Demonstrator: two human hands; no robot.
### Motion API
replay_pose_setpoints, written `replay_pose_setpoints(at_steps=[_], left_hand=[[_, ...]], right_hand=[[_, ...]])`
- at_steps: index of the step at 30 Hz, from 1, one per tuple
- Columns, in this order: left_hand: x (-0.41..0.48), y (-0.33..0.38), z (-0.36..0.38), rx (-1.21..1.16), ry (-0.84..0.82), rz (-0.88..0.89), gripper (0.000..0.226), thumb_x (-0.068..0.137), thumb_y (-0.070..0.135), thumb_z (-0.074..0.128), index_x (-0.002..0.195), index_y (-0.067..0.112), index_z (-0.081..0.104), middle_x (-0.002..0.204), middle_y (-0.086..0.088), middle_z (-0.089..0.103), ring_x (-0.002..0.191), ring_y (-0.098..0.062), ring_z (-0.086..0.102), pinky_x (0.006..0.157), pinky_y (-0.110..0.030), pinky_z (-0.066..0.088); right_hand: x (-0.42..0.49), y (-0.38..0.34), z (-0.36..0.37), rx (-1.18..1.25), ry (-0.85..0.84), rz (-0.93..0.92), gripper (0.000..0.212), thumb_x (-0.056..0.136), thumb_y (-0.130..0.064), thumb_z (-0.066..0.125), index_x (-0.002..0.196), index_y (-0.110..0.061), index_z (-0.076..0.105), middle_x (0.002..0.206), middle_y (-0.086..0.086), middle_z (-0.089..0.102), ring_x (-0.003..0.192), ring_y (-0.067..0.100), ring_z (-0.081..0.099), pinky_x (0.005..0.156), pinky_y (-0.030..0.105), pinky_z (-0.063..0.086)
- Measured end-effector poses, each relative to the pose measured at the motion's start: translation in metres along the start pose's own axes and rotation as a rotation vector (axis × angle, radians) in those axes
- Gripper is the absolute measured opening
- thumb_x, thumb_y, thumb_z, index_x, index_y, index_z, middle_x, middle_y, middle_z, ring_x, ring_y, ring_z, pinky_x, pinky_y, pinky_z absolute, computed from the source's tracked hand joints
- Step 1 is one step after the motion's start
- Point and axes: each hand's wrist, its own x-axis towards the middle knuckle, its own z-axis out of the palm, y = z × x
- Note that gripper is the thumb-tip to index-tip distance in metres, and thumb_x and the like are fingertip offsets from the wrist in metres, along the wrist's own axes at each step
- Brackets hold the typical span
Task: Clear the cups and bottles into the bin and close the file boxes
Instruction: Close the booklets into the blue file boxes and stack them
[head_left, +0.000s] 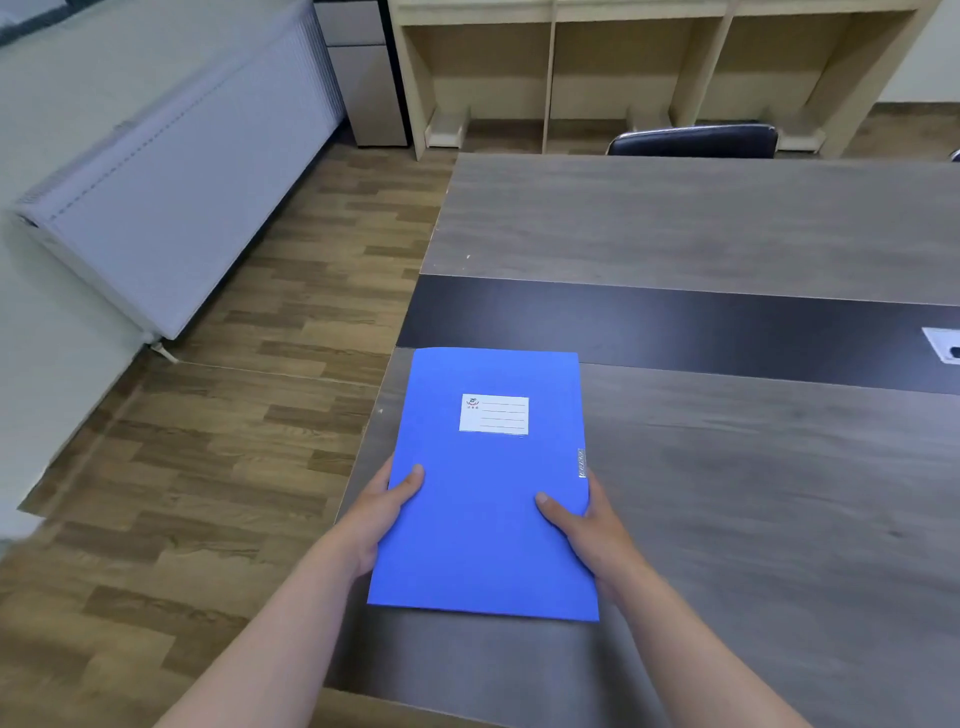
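A blue file box (485, 483) lies flat and closed near the left end of a grey wood-grain table (753, 467), its long sides running away from the viewer. A white label (494, 414) with ruled lines sits on the upper half of its cover, and a small silvery tab (581, 463) shows at its right edge.

Two bare hands grip the box by its sides, near the closer end. The left hand (382, 512) wraps the left edge, thumb pressed on top of the cover and the other fingers hidden beneath or behind the edge. The right hand (589, 525) does the same on the right edge, thumb lying on the cover and pointing inward. Both hands are clamped on the box; whether it rests fully on the table or is slightly raised cannot be told.

A dark strip (675, 327) runs across the table just beyond the box, with a white socket plate (943, 349) set in it at the far right. A dark chair back (693, 140) stands at the table's far side. Behind it are pale wooden shelf compartments (639, 62). To the left lies wood-plank floor (234, 415), and a white radiator (171, 192) lines the left wall.
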Motion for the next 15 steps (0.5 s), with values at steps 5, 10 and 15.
replay_pose_setpoints(at_steps=[5, 10, 15], left_hand=[[0.026, -0.003, -0.01, 0.022, 0.002, -0.042, 0.043, 0.097, 0.042, 0.065, 0.138, 0.039, 0.054, 0.119, -0.003, 0.077, 0.104, -0.033, 0.076, 0.089, -0.06, 0.059], [0.035, -0.016, -0.011, 0.04, 0.018, -0.018, 0.045, 0.098, 0.042, 0.065, 0.141, 0.041, 0.052, 0.12, 0.0, 0.077, 0.102, -0.03, 0.077, 0.085, -0.055, 0.061], [0.035, -0.013, -0.02, 0.052, -0.02, -0.005, 0.044, 0.1, 0.04, 0.062, 0.142, 0.044, 0.05, 0.119, 0.001, 0.077, 0.101, -0.03, 0.077, 0.079, -0.051, 0.063]], right_hand=[[0.015, 0.02, 0.011, -0.044, 0.082, 0.017, 0.055, 0.079, -0.038, 0.081, 0.13, -0.041, 0.057, 0.122, -0.009, 0.074, 0.108, 0.022, 0.074, 0.094, 0.053, 0.058], [0.017, 0.03, 0.012, -0.111, 0.134, 0.012, 0.054, 0.082, -0.038, 0.079, 0.13, -0.044, 0.056, 0.121, -0.013, 0.074, 0.109, 0.017, 0.073, 0.094, 0.05, 0.058], [0.012, 0.033, 0.023, -0.078, 0.166, 0.029, 0.05, 0.085, -0.032, 0.079, 0.129, -0.041, 0.058, 0.122, -0.009, 0.074, 0.108, 0.02, 0.074, 0.094, 0.051, 0.059]])
